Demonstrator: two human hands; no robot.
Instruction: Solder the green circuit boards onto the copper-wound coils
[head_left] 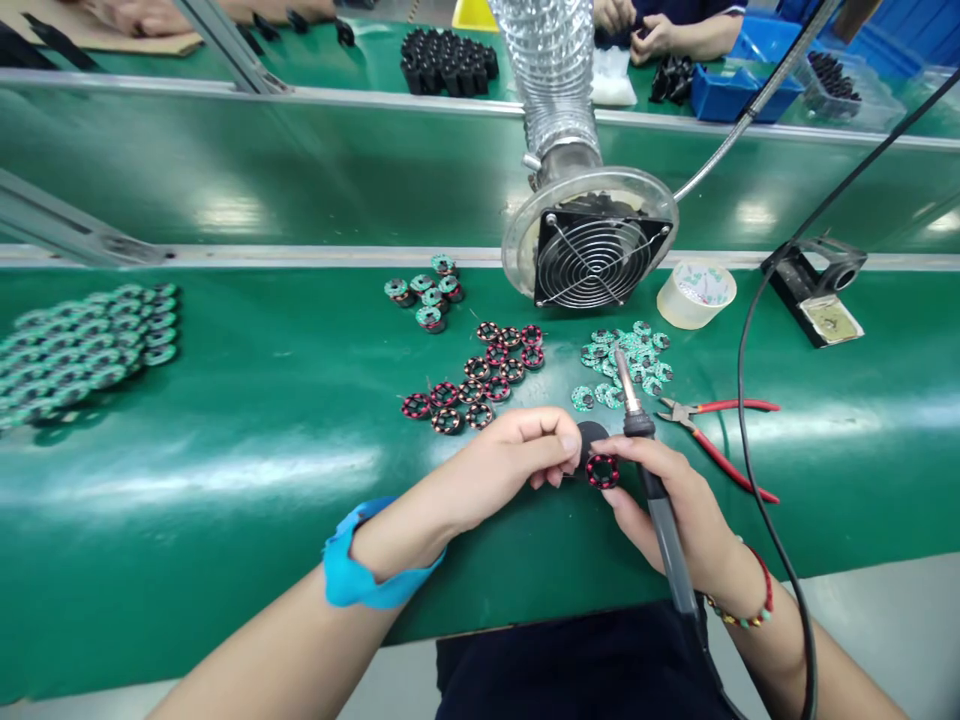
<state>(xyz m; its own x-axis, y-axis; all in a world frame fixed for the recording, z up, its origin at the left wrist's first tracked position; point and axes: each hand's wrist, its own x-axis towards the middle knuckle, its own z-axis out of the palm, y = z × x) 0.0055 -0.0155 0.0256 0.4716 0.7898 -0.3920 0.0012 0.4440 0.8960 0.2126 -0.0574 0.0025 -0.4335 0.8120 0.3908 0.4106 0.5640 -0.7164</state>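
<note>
My right hand (675, 500) holds a soldering iron (664, 520), its metal tip pointing away from me. Between that hand's thumb and forefinger sits a small motor stator (602, 471), a black ring with red windings. Just left of it, my left hand (529, 450) is closed in a pinch; anything in its fingertips is too small to make out. A black round pad (592, 436) shows behind the stator. More stators (474, 391) lie in loose rows beyond my left hand. A pile of small green circuit boards (630, 350) lies past the iron's tip.
Red-handled cutters (724, 430) lie right of the iron. A tape roll (696, 294), an iron stand (814, 285) and a fume fan (594, 258) are farther back. Board-topped stators (430, 318) stand behind; many more (90, 345) fill the left. A black cable (742, 370) crosses the right side. Co-workers' hands (651, 40) show beyond the partition.
</note>
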